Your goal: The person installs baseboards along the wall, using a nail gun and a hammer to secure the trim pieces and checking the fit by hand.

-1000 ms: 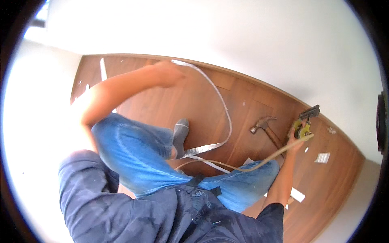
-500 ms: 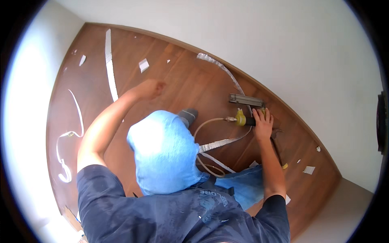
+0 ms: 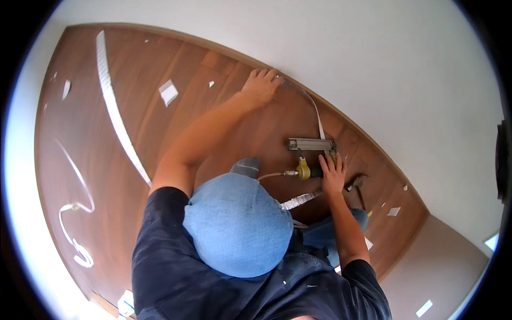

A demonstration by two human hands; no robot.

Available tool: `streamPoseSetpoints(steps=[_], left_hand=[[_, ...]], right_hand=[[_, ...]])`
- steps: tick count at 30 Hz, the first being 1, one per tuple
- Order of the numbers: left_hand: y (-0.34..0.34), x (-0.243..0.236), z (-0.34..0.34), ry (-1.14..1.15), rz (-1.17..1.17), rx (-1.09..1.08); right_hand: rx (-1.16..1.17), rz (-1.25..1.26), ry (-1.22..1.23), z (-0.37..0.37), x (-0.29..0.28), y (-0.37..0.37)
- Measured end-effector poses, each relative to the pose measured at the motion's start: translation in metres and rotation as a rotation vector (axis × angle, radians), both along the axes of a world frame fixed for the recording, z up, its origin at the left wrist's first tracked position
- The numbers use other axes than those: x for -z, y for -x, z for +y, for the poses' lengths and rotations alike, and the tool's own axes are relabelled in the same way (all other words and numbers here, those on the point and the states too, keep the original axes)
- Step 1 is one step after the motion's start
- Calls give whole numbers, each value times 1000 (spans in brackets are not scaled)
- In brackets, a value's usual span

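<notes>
My left hand [image 3: 261, 86] is down by the baseboard, its fingers curled over the near end of a silver foil strip [image 3: 290, 85], which they partly hide. My right hand [image 3: 334, 175] lies on an air nail gun [image 3: 312, 144] on the floor, fingers stretched out and spread across its black part. The nailer has a long grey magazine and a yellow-green end cap, with a beige air hose [image 3: 272, 175] joined to it. A hammer [image 3: 356, 184] lies just right of my right hand. Another length of foil strip [image 3: 300, 200] runs beneath my right wrist.
The wooden floor meets a baseboard [image 3: 213, 48] and white wall on the far side. A long white strip [image 3: 117, 112], a curled white cord-like strip [image 3: 80, 181] and paper scraps [image 3: 168, 93] lie about. My blue head covering [image 3: 240, 226] hides the floor's middle.
My left hand has reached forward and right from above the floor to the foil strip by the baseboard. My right hand stays on the nail gun. The view has shifted.
</notes>
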State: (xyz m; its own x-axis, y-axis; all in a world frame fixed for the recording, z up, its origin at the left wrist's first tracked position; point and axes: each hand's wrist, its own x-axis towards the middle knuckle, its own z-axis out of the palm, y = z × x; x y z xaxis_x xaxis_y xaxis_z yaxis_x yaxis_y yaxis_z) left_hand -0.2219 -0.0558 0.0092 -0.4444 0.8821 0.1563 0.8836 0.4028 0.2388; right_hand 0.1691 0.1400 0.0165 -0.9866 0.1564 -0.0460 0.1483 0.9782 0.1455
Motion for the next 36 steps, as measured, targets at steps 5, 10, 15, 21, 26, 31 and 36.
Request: streamPoseSetpoints(steps=[5,10,15,21,26,31,36], left_hand=[[16,36,12,36,-130,12],[-10,58,-31,17,-429,147],[-61,-18,-84,693,-537,552],[-36,31,-133,615,-911,316],[6,17,-27,251,-1156,34],[-1,23,33,-157,-1472,-533],[0,41,39,-290,-1584,-583]], right_hand=[[220,-61,-15,-18,-26,3],[291,-89,-45,-13,-33,11],[254,-34,-1,-24,-15,20],[189,75,28,-31,-10,33],[193,56,-17,-24,-1,9],[206,108,31,-30,4,10],[164,76,37,-35,14,5]])
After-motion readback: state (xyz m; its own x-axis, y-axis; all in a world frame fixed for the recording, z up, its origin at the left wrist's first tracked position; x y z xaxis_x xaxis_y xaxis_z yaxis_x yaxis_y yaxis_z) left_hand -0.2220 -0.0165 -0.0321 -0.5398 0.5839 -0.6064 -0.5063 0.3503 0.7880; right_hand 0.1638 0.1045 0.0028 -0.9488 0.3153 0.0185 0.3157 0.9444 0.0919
